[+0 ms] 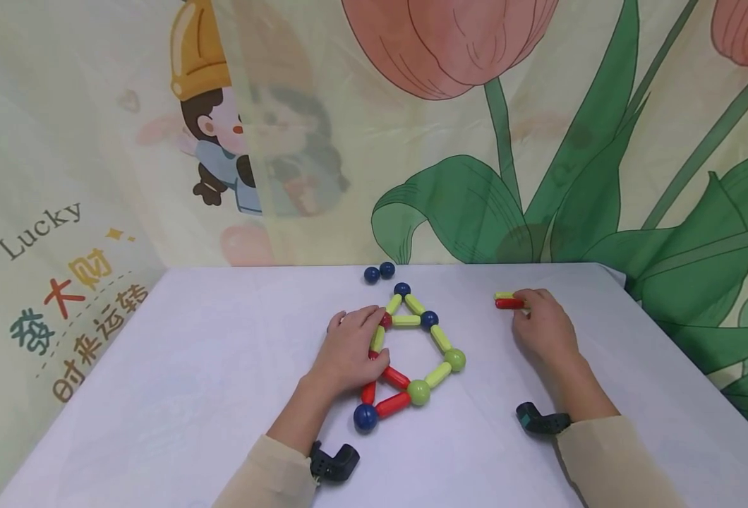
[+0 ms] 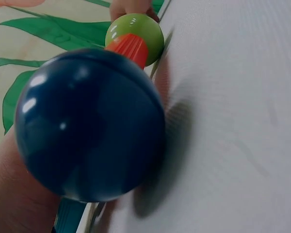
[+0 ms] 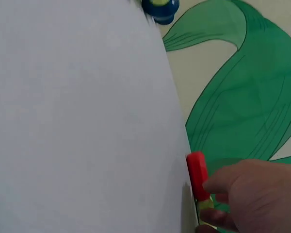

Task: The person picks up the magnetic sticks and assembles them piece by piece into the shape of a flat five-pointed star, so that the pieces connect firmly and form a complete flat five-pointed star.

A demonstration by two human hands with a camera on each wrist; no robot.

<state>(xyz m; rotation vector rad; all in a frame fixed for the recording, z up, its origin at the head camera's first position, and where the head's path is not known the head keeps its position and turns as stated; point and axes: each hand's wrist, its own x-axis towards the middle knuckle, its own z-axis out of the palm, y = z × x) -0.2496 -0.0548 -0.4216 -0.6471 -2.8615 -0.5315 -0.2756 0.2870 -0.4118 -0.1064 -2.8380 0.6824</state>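
Note:
A flat figure of magnetic rods and balls lies mid-table, with a yellow-green rod [image 1: 406,321], a red rod [image 1: 393,405], a green ball [image 1: 419,392] and a blue ball [image 1: 365,418] among its parts. My left hand [image 1: 348,349] grips its left side, thumb by the lower red ball and fingertips by the upper red ball [image 1: 385,320]; part of the grip is hidden. The near blue ball [image 2: 89,126] fills the left wrist view. To the right, my right hand [image 1: 548,326] pinches a loose red rod [image 3: 198,175], with a yellow-green rod [image 1: 504,295] alongside.
Two loose blue balls [image 1: 379,272] lie near the table's back edge, behind the figure. A printed cloth backdrop [image 1: 450,204] rises behind the white-covered table [image 1: 177,353]. Each wrist carries a black camera band [image 1: 542,420].

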